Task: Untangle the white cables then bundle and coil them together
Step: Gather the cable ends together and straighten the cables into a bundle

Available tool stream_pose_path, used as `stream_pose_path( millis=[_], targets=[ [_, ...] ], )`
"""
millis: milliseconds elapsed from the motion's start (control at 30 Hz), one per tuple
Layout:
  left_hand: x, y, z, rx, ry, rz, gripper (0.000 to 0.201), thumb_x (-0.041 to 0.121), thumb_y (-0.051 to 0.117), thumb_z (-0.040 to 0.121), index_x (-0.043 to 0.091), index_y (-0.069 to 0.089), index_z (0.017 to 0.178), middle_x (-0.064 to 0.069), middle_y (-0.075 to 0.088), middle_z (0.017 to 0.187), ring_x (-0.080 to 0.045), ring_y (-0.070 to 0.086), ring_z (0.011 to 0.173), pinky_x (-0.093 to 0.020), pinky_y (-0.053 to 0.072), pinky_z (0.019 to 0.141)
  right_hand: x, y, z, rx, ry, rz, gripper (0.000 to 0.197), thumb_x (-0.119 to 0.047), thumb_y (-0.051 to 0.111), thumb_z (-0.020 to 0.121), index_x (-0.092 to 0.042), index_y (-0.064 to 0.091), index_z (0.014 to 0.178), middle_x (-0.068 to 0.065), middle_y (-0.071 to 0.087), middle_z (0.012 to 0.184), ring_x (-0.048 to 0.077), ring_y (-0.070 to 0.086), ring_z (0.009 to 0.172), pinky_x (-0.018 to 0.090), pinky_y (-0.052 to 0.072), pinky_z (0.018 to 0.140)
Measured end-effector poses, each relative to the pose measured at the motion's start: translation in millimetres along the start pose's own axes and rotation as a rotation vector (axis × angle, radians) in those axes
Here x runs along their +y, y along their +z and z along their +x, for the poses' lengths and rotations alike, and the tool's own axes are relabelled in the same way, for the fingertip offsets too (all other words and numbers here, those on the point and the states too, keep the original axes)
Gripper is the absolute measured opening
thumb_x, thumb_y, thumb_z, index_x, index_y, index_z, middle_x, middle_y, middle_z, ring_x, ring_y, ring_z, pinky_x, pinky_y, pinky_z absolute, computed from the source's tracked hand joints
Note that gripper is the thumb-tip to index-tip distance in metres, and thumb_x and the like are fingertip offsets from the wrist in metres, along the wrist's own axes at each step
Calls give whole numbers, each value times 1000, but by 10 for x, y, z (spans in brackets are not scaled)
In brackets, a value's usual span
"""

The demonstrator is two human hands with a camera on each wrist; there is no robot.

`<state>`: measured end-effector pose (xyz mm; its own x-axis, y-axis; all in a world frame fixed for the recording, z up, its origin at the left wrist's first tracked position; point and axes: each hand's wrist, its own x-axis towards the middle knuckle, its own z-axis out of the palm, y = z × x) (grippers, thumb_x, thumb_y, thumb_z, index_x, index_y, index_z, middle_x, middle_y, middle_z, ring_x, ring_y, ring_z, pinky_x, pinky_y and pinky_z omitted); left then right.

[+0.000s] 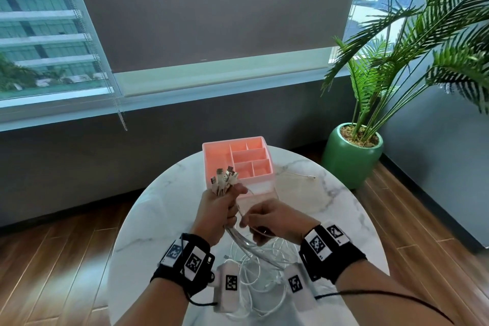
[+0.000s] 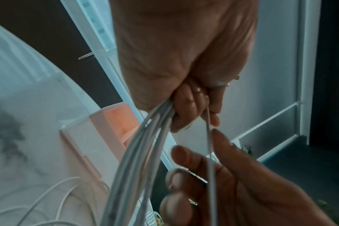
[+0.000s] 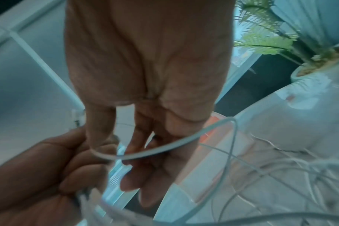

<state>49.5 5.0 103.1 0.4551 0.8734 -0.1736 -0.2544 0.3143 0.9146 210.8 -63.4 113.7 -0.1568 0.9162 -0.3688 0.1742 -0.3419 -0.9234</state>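
Your left hand [image 1: 221, 204] is fisted round the bundled white cables [image 1: 239, 239], plug ends up, while your right hand [image 1: 272, 219] pinches one strand just beside it, above loose loops on the marble tabletop [image 1: 344, 209], with the pink organizer tray [image 1: 211, 159] close behind and a potted palm [image 1: 352, 156] beyond.
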Motion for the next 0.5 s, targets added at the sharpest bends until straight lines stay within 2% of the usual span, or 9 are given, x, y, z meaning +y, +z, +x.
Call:
stream_pose_path(
  millis=[67,133,167,267,300,367,433,467,500],
  targets=[
    [-9,-10,-14,-22,-18,37,23,20,59,98,-1,67,91,3,28,52,-10,25,40,-20,21,38,57,-35,77,209,5,254,22,-16,56,99,4,58,108,18,57,93,29,66,69,44,59,73],
    [-5,-14,-26,-47,-23,65,26,20,56,100,0,69,89,2,26,53,-10,22,41,-21,18,40,104,-97,166,397,-28,387,19,-13,59,96,-4,49,110,19,51,101,26,63,65,50,60,72],
    [1,-14,-36,-62,-21,75,27,21,56,101,1,70,88,2,24,54,-11,21,42,-21,17,41,139,-116,202,430,-10,302,28,-15,64,94,-8,47,115,19,51,106,25,63,65,50,61,71],
    [41,-16,-71,-132,-19,68,27,24,57,98,2,70,87,0,19,56,-11,17,44,-23,14,43,250,-81,294,352,139,-34,61,-14,73,88,-20,33,133,18,51,112,21,61,66,37,60,62],
    [60,-22,-88,-158,-21,56,27,25,58,97,3,69,87,0,18,56,-11,16,44,-23,13,44,288,-80,337,375,187,-54,66,-14,73,88,-21,28,137,17,53,109,20,61,64,34,59,59],
    [105,-48,-119,-199,-23,17,27,27,61,94,4,69,84,1,17,55,-10,15,43,-22,13,44,355,-131,420,524,261,-36,67,-16,70,90,-16,24,140,15,60,96,20,63,59,31,58,53],
    [148,-98,-139,-212,-6,-35,27,28,64,94,4,70,83,2,18,54,-9,15,42,-19,15,42,401,-231,487,645,283,-137,41,-16,66,90,-6,47,126,10,64,79,20,63,53,34,60,54],
    [165,-130,-142,-206,9,-56,27,27,64,93,4,70,82,2,19,54,-9,16,42,-17,17,41,417,-287,509,649,255,-181,21,-15,64,91,-3,61,107,8,63,70,21,61,50,36,60,57],
    [179,-162,-144,-191,21,-71,27,26,63,94,3,70,82,3,20,54,-9,16,42,-16,19,40,400,-337,501,642,206,-176,14,-15,64,92,-3,68,88,7,60,62,21,59,47,36,59,58]
  ],
)
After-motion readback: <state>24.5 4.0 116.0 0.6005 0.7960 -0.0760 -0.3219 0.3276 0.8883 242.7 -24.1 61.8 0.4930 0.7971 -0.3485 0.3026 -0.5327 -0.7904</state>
